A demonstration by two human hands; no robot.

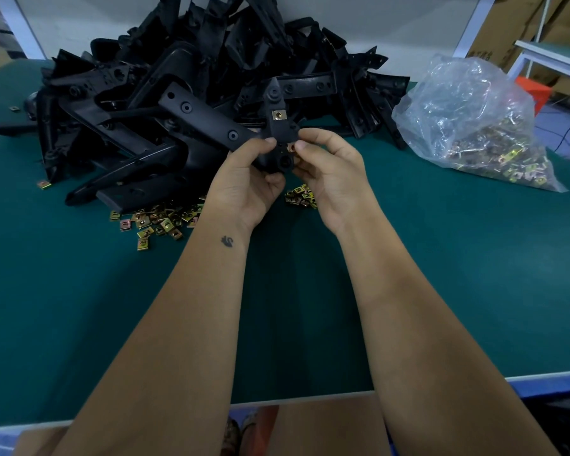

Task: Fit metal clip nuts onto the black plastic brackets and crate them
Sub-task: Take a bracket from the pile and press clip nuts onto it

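Forearms reach over the green counter (441,258) to centre frame. Left hand (244,179) grips a black bracket (211,121), steadying it upright; right hand (329,172) fingers pinch a clip nut (291,147) onto its edge. Loose nuts (155,222) lie just below, probably for reach.

A dark green mat covers the surface (441,291), which ends at a pale front edge with a blue frame (553,388) below it at the right. Behind it stands a plain grey-white wall (392,14) flanked by slanting white frame posts (471,24). Off to the right are stacked brown cardboard boxes (524,14), a second green-topped white table (553,52) and an orange plastic stool (533,90), all under dim, even light.
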